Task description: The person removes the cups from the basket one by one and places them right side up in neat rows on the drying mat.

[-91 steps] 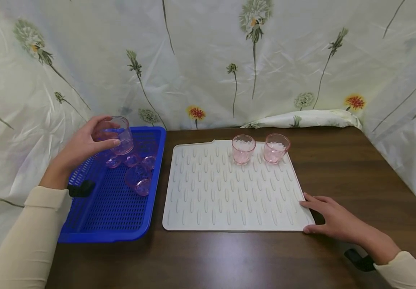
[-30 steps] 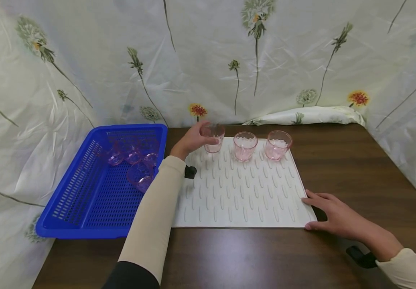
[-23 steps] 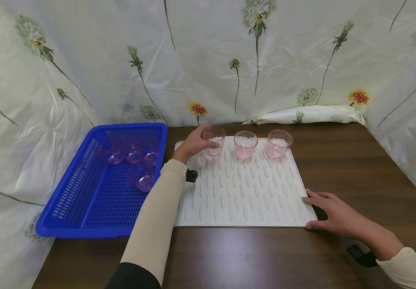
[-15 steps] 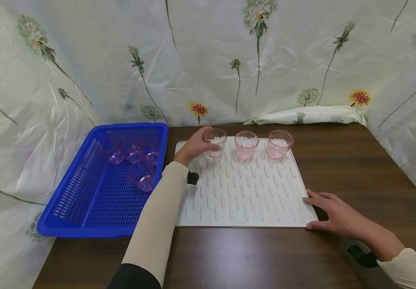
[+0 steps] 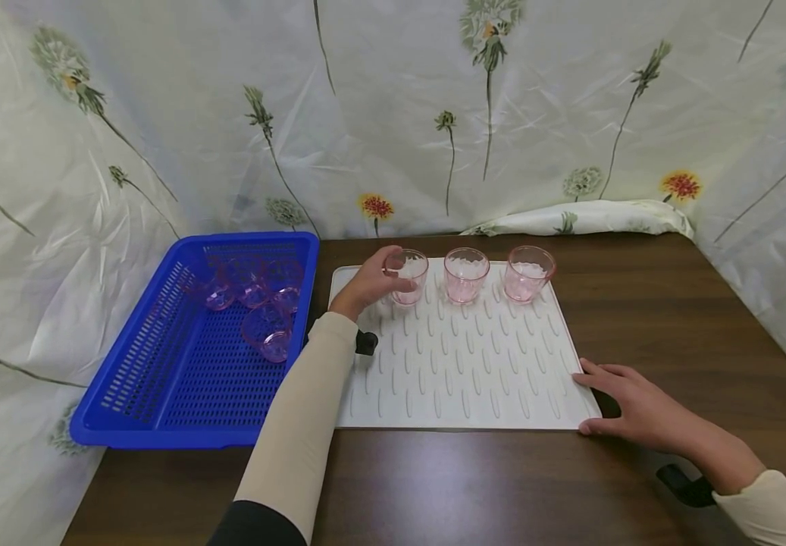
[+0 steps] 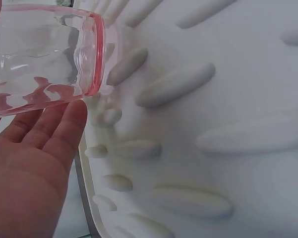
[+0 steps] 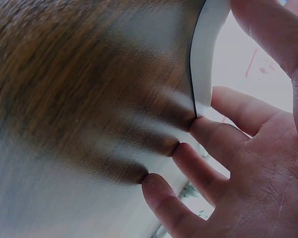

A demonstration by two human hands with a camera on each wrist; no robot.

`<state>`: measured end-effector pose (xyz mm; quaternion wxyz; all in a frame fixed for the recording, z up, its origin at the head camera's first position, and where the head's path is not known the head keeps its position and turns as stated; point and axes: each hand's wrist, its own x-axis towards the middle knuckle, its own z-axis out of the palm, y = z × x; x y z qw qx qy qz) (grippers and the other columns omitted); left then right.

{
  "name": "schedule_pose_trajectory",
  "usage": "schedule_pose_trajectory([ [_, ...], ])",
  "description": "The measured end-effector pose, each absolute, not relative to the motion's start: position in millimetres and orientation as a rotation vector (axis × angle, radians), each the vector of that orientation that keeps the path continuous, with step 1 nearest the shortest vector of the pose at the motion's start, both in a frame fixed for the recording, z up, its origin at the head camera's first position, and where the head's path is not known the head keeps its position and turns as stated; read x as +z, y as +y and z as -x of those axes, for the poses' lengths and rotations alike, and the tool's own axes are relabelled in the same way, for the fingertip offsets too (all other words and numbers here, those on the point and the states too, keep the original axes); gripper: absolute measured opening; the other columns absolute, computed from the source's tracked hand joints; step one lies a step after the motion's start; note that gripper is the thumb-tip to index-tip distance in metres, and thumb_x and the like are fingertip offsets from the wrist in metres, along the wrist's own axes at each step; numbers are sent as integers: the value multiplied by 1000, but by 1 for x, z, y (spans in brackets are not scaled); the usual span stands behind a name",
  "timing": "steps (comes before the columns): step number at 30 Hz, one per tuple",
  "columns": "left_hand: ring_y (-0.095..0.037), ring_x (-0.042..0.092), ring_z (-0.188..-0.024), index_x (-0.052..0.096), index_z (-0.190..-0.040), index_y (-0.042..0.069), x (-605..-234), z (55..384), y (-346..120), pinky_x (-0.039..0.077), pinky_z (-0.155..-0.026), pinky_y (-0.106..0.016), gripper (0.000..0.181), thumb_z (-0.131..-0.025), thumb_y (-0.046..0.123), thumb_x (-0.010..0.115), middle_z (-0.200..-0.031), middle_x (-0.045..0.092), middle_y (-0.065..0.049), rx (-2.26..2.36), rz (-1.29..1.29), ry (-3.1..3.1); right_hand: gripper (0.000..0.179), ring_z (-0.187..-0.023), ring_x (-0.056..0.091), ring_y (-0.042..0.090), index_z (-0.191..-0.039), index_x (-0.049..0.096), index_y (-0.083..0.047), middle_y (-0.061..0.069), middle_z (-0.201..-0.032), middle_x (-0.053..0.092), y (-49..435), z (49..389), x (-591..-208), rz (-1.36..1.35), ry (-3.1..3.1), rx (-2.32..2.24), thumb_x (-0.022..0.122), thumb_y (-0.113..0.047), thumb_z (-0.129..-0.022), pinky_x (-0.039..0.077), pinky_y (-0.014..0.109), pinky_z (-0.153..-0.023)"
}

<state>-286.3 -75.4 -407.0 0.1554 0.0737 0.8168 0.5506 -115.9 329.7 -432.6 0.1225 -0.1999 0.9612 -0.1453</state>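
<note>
I have the right hand (image 5: 641,409) spread on the table (image 5: 461,485), fingertips touching the white mat's (image 5: 447,379) four-o'clock edge. The blue basket (image 5: 161,438), with pink tumblers (image 5: 275,347) inside, sits at nine o'clock. Farther off, my left hand (image 5: 367,284) pinches a glass (image 5: 417,271) upright at eleven; two more glasses (image 5: 465,279) stand at twelve and one.
</note>
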Motion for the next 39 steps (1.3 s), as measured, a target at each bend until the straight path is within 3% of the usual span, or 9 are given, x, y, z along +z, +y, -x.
schedule_pose_trajectory([
  [25, -32, 46, -139, 33, -151, 16, -412, 287, -74, 41, -115, -49, 80, -84, 14, 76, -151, 46, -14, 1560, -203, 2332, 85, -128, 45, 45, -138, 57, -2, 29, -149, 45, 332, 116, -433, 603, 2824, -430, 80, -54, -74, 46, 63, -94],
  [39, -31, 42, -144, 24, -156, 18, -406, 286, -80, 33, -119, -54, 90, -84, 24, 77, -157, 40, -11, 1413, -177, 2352, 86, -129, 44, 46, -139, 56, -3, 29, -150, 44, 329, 116, -431, 592, 2811, -435, 79, -54, -74, 46, 64, -95],
])
